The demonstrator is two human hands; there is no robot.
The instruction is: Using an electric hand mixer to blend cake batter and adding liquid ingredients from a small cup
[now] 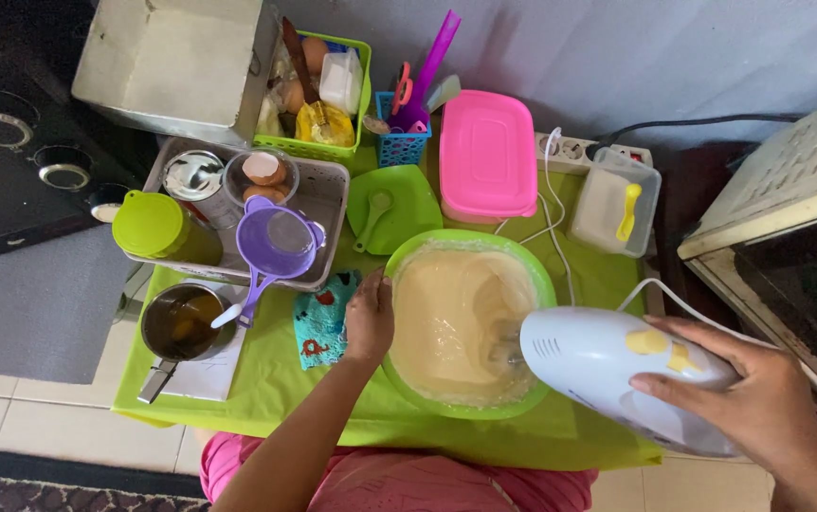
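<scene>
A green mixing bowl (pixel 399 372) full of pale cream batter (pixel 451 313) stands on the green-covered table (pixel 266 379). My left hand (pixel 369 318) rests against the bowl's left rim, fingers curled on it. My right hand (pixel 759 398) grips the handle of a white electric hand mixer (pixel 598 365) with yellow buttons. Its beaters (pixel 505 346) dip into the batter at the bowl's right side. The mixer's white cord (pixel 674 299) loops off toward the power strip (pixel 574 152).
A grey tray (pixel 328 204) holds a purple sieve (pixel 276 242), eggshells in a glass bowl (pixel 262 171) and a green-lidded jar (pixel 151 226). Nearby sit a metal cup (pixel 181 324), a patterned cloth (pixel 321 318), a pink-lidded box (pixel 487 156), a clear container (pixel 612 204), green basket (pixel 318 90) and an oven (pixel 788 218) at right.
</scene>
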